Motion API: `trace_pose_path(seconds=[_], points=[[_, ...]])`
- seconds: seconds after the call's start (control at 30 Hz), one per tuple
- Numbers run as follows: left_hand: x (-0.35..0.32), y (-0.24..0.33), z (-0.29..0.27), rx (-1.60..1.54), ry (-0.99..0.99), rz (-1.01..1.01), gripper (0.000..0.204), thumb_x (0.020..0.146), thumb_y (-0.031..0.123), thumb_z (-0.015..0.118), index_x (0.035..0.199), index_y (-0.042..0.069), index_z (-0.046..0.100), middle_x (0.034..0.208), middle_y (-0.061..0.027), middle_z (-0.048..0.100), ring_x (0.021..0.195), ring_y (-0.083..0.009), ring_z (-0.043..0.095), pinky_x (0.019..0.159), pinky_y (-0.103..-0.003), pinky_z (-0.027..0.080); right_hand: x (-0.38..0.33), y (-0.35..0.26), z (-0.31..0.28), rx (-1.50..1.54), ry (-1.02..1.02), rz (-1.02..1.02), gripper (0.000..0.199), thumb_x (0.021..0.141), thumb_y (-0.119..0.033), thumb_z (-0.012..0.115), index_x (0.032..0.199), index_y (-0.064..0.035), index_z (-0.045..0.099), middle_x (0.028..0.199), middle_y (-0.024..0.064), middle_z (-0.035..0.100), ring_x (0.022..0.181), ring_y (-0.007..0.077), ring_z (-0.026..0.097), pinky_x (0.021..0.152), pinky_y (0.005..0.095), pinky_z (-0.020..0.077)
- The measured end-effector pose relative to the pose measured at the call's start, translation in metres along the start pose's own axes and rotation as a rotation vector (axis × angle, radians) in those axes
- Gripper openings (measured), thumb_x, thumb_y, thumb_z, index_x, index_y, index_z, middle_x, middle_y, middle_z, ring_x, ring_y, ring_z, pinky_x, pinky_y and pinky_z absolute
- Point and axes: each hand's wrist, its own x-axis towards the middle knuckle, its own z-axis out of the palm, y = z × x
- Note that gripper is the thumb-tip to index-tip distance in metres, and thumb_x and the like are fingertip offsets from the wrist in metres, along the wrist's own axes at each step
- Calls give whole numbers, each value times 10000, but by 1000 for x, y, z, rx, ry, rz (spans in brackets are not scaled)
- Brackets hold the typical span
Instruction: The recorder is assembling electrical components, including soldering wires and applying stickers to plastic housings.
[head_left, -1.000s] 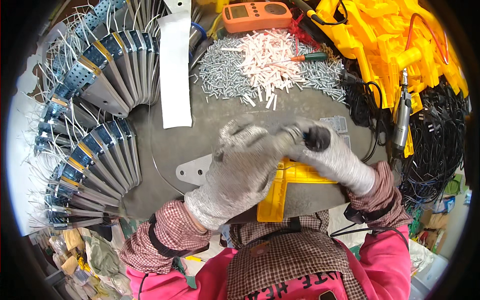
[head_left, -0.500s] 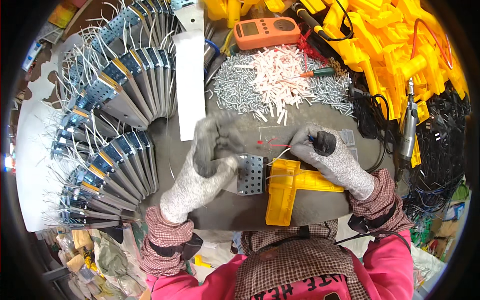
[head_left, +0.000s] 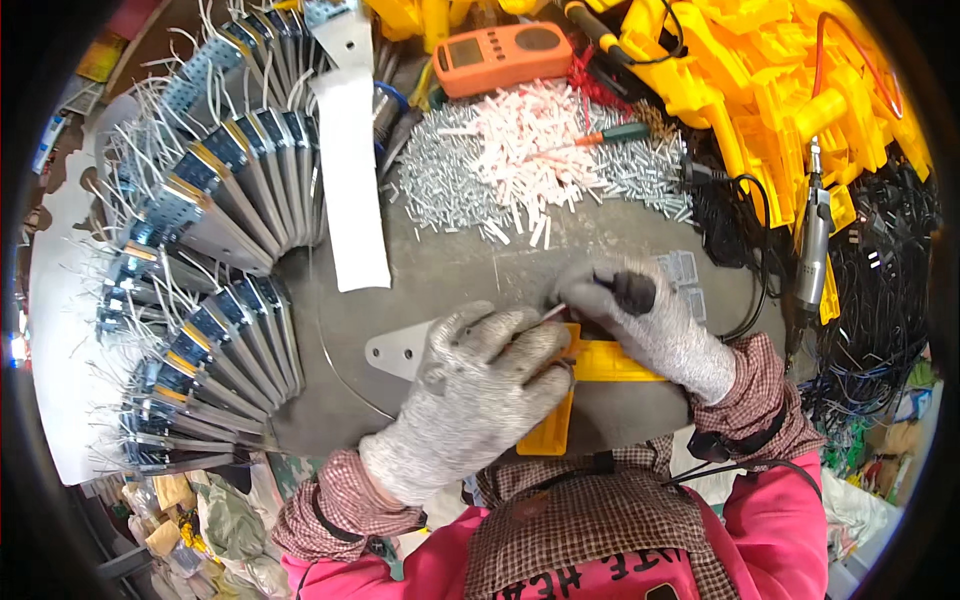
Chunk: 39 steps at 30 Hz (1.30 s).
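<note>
My left hand [head_left: 475, 400], in a grey-white knit glove, lies over the middle of the work with its fingers curled together. From under it a flat grey metal plate [head_left: 398, 350] with holes sticks out to the left. A yellow plastic housing [head_left: 620, 362] lies beneath both hands, partly covered by my left fingers. My right hand [head_left: 650, 315], gloved with a dark patch at the thumb, is closed at the left fingertips. A thin pale wire [head_left: 553, 313] shows between the two hands. The perforated part of the plate is hidden.
Curved rows of grey plates with white wires [head_left: 225, 200] fill the left. A white strip [head_left: 355, 190] stands nearer. Behind lie metal pins [head_left: 435, 170], pale tubes [head_left: 530, 140], an orange meter [head_left: 505, 58] and a green-handled screwdriver [head_left: 615, 133]. Yellow housings [head_left: 770, 90], a power screwdriver [head_left: 815, 245] and black cables [head_left: 880, 270] crowd the right.
My left hand has come right and down over the perforated plate and housing, meeting my right fingertips. My right hand has shifted slightly left. The plate's pointed end now shows at left.
</note>
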Motion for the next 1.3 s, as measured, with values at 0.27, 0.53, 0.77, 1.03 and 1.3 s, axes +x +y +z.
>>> trace_pose_path(seconds=[0.27, 0.53, 0.77, 1.03, 1.3], points=[[-4, -3, 33, -103, 117, -187, 310, 751, 109, 710, 1057, 156, 704, 986, -3, 684, 1002, -254, 591, 916, -473, 406, -29, -51, -38, -76, 105, -13, 210, 899, -84, 682, 1090, -20, 743, 980, 102, 733, 891, 180, 682, 829, 269, 524], [-14, -6, 41, -686, 128, -526, 313, 846, -92, 695, 1115, 18, 580, 1084, -82, 630, 1010, -193, 624, 913, -346, 517, -20, -26, -13, -899, -118, -402, 216, 894, -150, 711, 1099, -90, 680, 1065, 115, 667, 800, 245, 652, 701, 323, 533], [-13, -4, 43, -1192, 255, -532, 456, 880, -76, 676, 1270, 11, 455, 1150, -123, 589, 1058, -193, 644, 929, -303, 540, -12, -18, -8, 238, -27, -29, 226, 998, -64, 561, 1213, 2, 544, 984, 80, 681, 842, 92, 635, 796, 237, 523], [-13, -10, 45, -858, 301, -300, 690, 876, -75, 683, 1426, 27, 279, 1203, -152, 566, 1083, -197, 642, 929, -291, 541, -13, -16, -5, 217, -152, 6, 155, 962, -92, 656, 1099, -25, 626, 946, 7, 658, 888, 42, 605, 798, 200, 487], [-4, -10, 40, -1018, 265, -463, 274, 877, -75, 664, 1131, -7, 583, 1052, -66, 638, 1018, -113, 621, 918, -266, 501, -18, -22, -9, -3, -80, -67, 166, 909, -66, 728, 1054, -22, 660, 927, -19, 654, 852, 35, 606, 755, 209, 512]])
